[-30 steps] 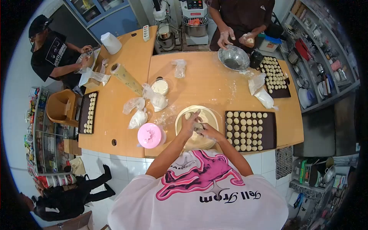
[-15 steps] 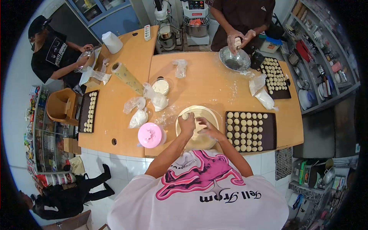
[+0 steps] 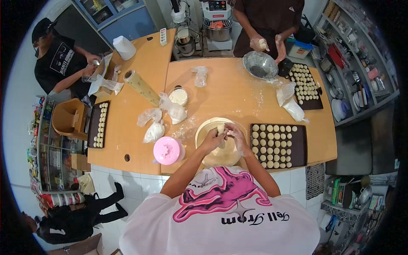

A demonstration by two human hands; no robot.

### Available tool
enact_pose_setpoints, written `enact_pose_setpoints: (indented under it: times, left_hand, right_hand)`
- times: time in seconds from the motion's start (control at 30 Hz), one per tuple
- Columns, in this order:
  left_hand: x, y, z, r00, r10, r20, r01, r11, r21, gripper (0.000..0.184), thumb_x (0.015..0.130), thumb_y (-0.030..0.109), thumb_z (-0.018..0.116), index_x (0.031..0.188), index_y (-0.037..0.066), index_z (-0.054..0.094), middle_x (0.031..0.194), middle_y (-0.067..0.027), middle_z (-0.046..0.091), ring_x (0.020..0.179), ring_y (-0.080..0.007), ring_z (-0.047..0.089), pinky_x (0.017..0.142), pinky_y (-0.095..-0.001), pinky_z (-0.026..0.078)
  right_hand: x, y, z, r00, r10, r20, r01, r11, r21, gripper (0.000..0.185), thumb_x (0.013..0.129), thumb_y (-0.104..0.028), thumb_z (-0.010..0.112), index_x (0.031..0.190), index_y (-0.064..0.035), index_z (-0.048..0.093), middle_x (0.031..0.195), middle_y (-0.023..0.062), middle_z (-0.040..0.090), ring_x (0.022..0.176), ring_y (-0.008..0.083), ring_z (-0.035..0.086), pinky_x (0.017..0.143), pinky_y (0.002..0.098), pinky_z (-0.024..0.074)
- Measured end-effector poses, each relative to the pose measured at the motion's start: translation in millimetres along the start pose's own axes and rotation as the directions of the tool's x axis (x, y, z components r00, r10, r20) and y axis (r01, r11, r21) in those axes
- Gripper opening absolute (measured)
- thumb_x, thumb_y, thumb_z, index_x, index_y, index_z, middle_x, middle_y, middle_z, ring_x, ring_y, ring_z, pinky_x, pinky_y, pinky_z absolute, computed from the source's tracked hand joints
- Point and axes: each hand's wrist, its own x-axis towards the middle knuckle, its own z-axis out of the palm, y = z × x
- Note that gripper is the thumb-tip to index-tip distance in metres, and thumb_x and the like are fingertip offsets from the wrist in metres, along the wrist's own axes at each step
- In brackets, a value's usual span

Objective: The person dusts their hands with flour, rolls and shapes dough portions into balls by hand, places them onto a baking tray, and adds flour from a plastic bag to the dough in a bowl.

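Over the near bowl (image 3: 229, 159), the left hand (image 3: 211, 141) grips pale dough (image 3: 221, 128). The right hand (image 3: 236, 139) curls close by, its grip unclear to me; a tray (image 3: 299, 146) of dough balls (image 3: 276, 143) sits right.

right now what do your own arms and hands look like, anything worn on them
Both are a person's: the left hand and right hand are bare, with no gloves, rings or watch that I can make out. The right looks dusted with pale powder. The forearms are uncovered, coming out of a loose white shirt with a pink-and-black print and black lettering.
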Motion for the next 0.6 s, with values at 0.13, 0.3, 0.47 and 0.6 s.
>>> enact_pose_setpoints:
  times: [0.13, 0.3, 0.47, 0.6]
  left_hand:
    - [1.1, -5.0, 2.2, 0.999, -0.007, -0.046, 0.007, 1.0, -0.009, 0.024, 0.095, 0.024, 0.05, 0.097, 0.002, 0.061, 0.081, -0.0033, 0.061, 0.076, -0.0106, 0.056, 0.072, -0.0263, 0.045]
    - [-3.1, 1.1, 4.0, 0.998, -0.024, -0.052, 0.022, 0.999, -0.039, 0.021, 0.094, 0.019, 0.051, 0.092, 0.001, 0.062, 0.081, -0.0037, 0.063, 0.079, -0.0117, 0.058, 0.073, -0.0256, 0.047]
    - [2.2, -17.4, 1.8, 0.997, 0.029, -0.078, -0.032, 0.999, -0.029, 0.018, 0.092, 0.016, 0.052, 0.091, 0.0, 0.062, 0.08, -0.0034, 0.062, 0.076, -0.012, 0.059, 0.07, -0.0289, 0.048]
    - [-0.7, -19.3, 5.5, 0.972, 0.011, -0.235, 0.031, 0.984, 0.173, 0.014, 0.085, 0.014, 0.061, 0.083, 0.0, 0.061, 0.07, -0.0033, 0.06, 0.061, -0.0131, 0.058, 0.056, -0.0274, 0.047]
  right_hand:
    - [1.8, 5.4, -5.7, 1.0, 0.028, -0.006, -0.028, 0.997, 0.074, 0.041, 0.086, -0.022, 0.051, 0.121, -0.0009, 0.05, 0.115, 0.0087, 0.055, 0.101, 0.0182, 0.053, 0.085, 0.0306, 0.0425]
    - [-3.0, -14.8, 2.8, 0.999, 0.048, 0.022, -0.046, 0.997, -0.067, 0.039, 0.086, -0.02, 0.053, 0.12, -0.0003, 0.052, 0.114, 0.0083, 0.057, 0.102, 0.0182, 0.054, 0.087, 0.0315, 0.0427]
    - [-2.0, -7.9, 1.9, 0.999, 0.034, 0.025, -0.032, 0.998, -0.054, 0.037, 0.085, -0.018, 0.054, 0.118, -0.0009, 0.054, 0.115, 0.0077, 0.057, 0.109, 0.0179, 0.052, 0.092, 0.0314, 0.0409]
    - [-0.7, -6.5, -1.0, 1.0, -0.011, 0.014, 0.012, 0.999, -0.047, 0.036, 0.084, -0.016, 0.055, 0.117, -0.0016, 0.054, 0.116, 0.0075, 0.057, 0.112, 0.0184, 0.05, 0.096, 0.031, 0.0377]
